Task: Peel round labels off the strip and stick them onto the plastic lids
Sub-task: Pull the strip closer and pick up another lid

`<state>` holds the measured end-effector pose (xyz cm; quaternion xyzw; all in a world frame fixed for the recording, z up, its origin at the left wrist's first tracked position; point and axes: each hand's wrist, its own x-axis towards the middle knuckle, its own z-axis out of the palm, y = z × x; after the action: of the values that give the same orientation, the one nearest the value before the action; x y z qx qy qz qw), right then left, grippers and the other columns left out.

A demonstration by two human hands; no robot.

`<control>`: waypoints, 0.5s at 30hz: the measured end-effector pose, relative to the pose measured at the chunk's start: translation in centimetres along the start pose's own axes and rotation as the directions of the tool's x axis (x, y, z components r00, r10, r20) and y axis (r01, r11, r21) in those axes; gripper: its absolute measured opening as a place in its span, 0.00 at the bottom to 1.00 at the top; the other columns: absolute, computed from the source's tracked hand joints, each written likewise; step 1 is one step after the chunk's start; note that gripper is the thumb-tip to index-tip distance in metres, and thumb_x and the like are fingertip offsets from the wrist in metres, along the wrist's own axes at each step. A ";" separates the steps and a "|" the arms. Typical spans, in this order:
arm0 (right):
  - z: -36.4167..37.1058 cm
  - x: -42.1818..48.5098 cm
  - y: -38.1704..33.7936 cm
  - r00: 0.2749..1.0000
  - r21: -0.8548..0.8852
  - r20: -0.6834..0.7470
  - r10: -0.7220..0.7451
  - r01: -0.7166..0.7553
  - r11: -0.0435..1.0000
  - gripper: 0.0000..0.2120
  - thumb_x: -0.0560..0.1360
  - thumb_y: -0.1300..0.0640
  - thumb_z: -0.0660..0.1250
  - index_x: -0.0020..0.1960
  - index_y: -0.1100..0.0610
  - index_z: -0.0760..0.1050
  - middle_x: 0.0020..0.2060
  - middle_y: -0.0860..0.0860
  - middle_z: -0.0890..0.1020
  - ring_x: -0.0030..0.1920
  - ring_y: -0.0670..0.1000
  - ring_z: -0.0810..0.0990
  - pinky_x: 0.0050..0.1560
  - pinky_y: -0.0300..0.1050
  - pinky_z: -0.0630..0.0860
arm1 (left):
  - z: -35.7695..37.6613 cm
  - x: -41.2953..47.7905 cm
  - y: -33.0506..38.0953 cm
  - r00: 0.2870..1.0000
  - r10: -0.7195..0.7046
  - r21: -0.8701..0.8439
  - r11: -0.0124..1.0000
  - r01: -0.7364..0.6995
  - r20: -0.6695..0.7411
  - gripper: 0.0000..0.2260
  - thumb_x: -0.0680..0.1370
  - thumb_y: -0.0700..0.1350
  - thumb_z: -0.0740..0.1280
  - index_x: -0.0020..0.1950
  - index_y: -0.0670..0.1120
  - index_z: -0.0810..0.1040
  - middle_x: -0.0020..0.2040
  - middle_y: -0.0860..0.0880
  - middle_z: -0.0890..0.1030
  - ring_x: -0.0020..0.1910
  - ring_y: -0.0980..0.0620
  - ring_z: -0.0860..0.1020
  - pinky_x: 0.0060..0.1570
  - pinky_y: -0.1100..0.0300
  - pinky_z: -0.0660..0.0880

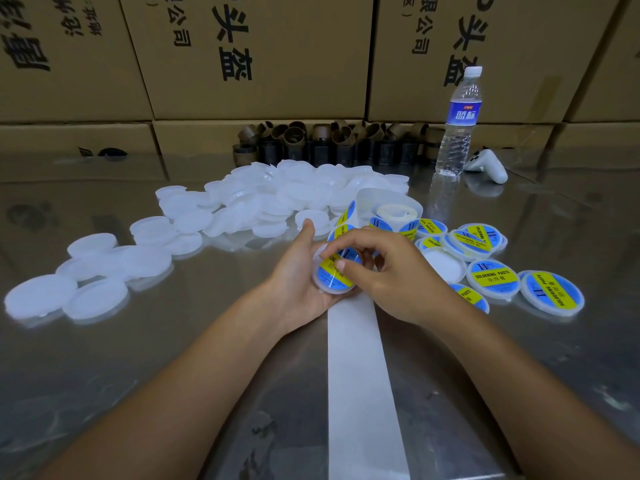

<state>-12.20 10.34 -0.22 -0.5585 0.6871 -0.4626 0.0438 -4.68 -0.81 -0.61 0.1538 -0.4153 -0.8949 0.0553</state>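
Observation:
My left hand [298,282] holds a white plastic lid [330,280] from below, thumb up along its far edge. A round blue and yellow label [334,268] lies on that lid. My right hand [384,268] is over it with fingers curled, the fingertips pressing on the label. The label strip's bare white backing [360,375] runs from under my hands toward me. The label roll [388,216] sits just beyond my hands with blue and yellow labels on it. Unlabelled white lids [249,202] are heaped at the centre and left. Labelled lids [495,275] lie to the right.
The steel table [173,341] is shiny. Cardboard boxes [242,57] form a wall at the back. A row of brown cardboard cores [329,140] stands before them. A water bottle [459,126] and a white controller [488,164] are at the back right.

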 end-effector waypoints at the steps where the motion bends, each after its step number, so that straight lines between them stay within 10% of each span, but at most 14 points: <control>1: 0.0 0.0 0.0 1.000 -0.007 -0.002 0.000 0.000 1.000 0.16 0.75 0.63 0.67 0.44 0.40 0.77 0.44 0.57 0.82 0.36 0.52 0.69 0.36 0.42 0.66 | 0.0 0.0 0.0 1.000 -0.002 -0.003 1.000 0.002 0.001 0.33 0.81 0.63 0.44 0.62 0.39 0.75 0.63 0.38 0.77 0.61 0.43 0.76 0.63 0.52 0.70; 15: 0.0 -0.2 0.5 0.999 -0.150 -0.041 -0.024 0.018 0.989 0.11 0.74 0.61 0.68 0.49 0.45 0.81 0.39 0.53 0.78 0.36 0.45 0.69 0.40 0.40 0.68 | -0.3 0.3 -0.1 1.000 0.003 0.045 0.999 -0.004 0.009 0.34 0.81 0.63 0.44 0.51 0.39 0.79 0.51 0.39 0.78 0.52 0.45 0.76 0.61 0.53 0.70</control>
<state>-12.43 10.47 -0.66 -0.5575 0.7147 -0.4220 -0.0177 -4.86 -1.02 -0.96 0.1504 -0.4358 -0.8859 0.0516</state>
